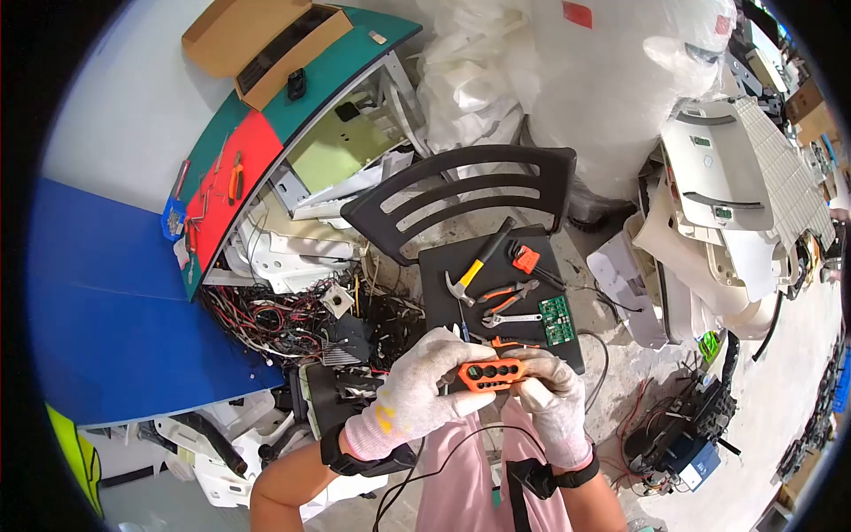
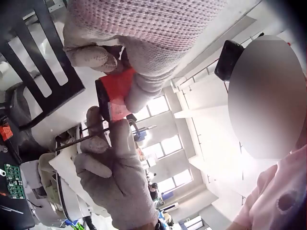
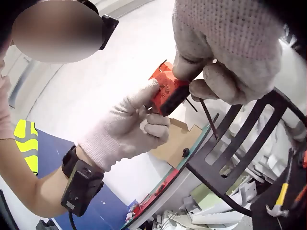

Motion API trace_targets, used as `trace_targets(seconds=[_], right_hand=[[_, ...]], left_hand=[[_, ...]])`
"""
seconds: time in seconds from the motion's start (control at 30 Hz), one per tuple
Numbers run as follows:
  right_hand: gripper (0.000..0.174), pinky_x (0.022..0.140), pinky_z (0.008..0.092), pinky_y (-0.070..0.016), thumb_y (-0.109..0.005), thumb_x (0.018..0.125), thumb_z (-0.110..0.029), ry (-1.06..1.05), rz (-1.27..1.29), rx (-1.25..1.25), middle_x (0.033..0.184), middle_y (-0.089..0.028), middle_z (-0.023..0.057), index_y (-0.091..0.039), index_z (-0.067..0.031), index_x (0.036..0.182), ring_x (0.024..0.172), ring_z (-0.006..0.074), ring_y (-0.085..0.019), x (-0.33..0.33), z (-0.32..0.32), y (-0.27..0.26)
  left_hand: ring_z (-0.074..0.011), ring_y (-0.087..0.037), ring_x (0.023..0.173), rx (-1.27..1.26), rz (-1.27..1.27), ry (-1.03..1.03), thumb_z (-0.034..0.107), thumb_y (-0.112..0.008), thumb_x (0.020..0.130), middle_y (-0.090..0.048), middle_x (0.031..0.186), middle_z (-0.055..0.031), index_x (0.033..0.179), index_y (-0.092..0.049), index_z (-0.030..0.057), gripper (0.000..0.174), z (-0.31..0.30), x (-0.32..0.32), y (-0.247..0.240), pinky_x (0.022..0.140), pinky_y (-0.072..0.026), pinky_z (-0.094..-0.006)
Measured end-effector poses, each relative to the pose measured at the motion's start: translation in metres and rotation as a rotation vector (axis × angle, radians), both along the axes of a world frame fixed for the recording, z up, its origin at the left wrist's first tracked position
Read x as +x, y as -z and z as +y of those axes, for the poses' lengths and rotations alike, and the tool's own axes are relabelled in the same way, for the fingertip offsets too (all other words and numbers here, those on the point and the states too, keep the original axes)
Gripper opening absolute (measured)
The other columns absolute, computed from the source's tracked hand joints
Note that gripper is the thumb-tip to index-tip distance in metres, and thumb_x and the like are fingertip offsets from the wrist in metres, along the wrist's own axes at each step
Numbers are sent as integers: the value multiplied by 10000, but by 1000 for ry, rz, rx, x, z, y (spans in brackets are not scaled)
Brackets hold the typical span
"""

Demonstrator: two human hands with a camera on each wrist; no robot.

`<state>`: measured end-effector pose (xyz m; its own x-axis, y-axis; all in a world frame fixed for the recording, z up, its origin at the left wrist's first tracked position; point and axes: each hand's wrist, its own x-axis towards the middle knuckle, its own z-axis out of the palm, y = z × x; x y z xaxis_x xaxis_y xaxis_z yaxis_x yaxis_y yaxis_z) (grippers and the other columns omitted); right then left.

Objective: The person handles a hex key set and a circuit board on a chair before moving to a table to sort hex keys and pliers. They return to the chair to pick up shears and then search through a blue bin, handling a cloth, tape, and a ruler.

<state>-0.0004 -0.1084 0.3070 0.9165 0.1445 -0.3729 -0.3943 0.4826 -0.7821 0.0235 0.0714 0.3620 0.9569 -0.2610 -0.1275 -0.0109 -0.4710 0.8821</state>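
Observation:
My gloved left hand (image 1: 417,386) grips an orange hex key holder (image 1: 492,375) above the front of the chair seat. The row of round holes in the holder faces up toward the head view. My gloved right hand (image 1: 551,399) is close against the holder's right end. In the left wrist view its fingers pinch a thin dark hex key (image 2: 79,142), whose long arm sticks out past the fingertips. The right wrist view shows the same hex key (image 3: 209,120) below the right fingers, and the holder's dark underside (image 3: 173,99).
On the black chair seat (image 1: 439,266) lie a hammer (image 1: 476,269), a red-holder hex key set (image 1: 526,259), pliers (image 1: 508,294), an adjustable wrench (image 1: 511,320) and a green circuit board (image 1: 558,320). A workbench (image 1: 306,115) stands left; tangled wires (image 1: 257,324) lie below it. White casings (image 1: 718,168) are stacked right.

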Motion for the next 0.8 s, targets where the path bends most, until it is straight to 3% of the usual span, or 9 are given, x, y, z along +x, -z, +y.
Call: trace_targets(seconds=[0.03, 0.07, 0.2, 0.33, 0.43, 0.57, 0.63, 0.7, 0.8], right_hand=[[156, 794, 263, -447, -591, 744, 44, 23, -68, 11, 984, -610, 89, -629, 6, 891, 894, 139, -555, 0, -1, 3], [171, 787, 258, -431, -590, 730, 46, 21, -166, -155, 936, -600, 76, -629, 4, 891, 886, 138, -538, 3, -3, 7], [76, 476, 195, -394, -547, 810, 11, 245, 172, 77, 818, -602, 37, -588, -54, 809, 574, 82, -505, 12, -18, -13], [138, 481, 209, -435, -522, 839, 15, 387, 86, 255, 825, -602, 94, -526, -67, 951, 612, 122, -548, 23, -24, -25], [139, 483, 220, -446, -510, 845, 22, 332, 33, 217, 817, -596, 92, -520, -63, 953, 614, 129, -555, 25, -28, -26], [140, 506, 225, -455, -479, 843, 40, 458, 5, 280, 869, -599, 107, -515, -64, 928, 629, 136, -555, 26, -34, -31], [142, 533, 238, -464, -494, 826, 51, 416, 13, 278, 868, -600, 101, -519, -57, 915, 643, 131, -548, 24, -35, -31], [138, 602, 266, -492, -529, 800, 59, 238, 1, 104, 874, -602, 100, -524, -39, 897, 701, 138, -569, 19, -33, -28], [148, 712, 288, -493, -564, 765, 73, 207, -39, 60, 958, -584, 114, -530, -18, 876, 802, 152, -590, 17, -26, -31]], left_hand=[[-199, -555, 814, 15, -21, -3, 120, -775, 608, -528, 862, -56, 989, -629, 68, 411, -1, 0, 0, 722, -450, -284], [-199, -555, 814, 17, -19, 0, 120, -775, 608, -528, 862, -56, 989, -629, 68, 411, -3, 0, -1, 722, -450, -284], [-219, -563, 881, 134, -114, 26, 119, -768, 616, -555, 924, -66, 985, -625, 62, 400, -7, 0, 2, 783, -451, -296], [-229, -583, 937, 141, -69, 101, 129, -766, 623, -597, 1015, -87, 1001, -615, 58, 412, -10, -1, 4, 798, -465, -310], [-230, -599, 909, 129, 46, 79, 132, -763, 634, -614, 1004, -93, 1013, -605, 48, 419, -13, -3, 5, 784, -475, -314], [-223, -614, 859, 156, -26, 106, 136, -761, 646, -620, 969, -93, 1015, -600, 36, 414, -13, -4, 10, 748, -489, -297], [-203, -622, 838, 116, 60, 87, 145, -763, 653, -621, 960, -95, 1016, -596, 26, 417, -14, -7, 12, 706, -497, -283], [-196, -624, 830, 110, 60, 95, 151, -764, 654, -620, 960, -95, 1017, -596, 27, 419, -15, -9, 13, 695, -498, -277], [-186, -624, 828, 122, 103, 98, 164, -767, 658, -620, 962, -93, 1019, -596, 32, 421, -16, -12, 13, 692, -500, -272]])
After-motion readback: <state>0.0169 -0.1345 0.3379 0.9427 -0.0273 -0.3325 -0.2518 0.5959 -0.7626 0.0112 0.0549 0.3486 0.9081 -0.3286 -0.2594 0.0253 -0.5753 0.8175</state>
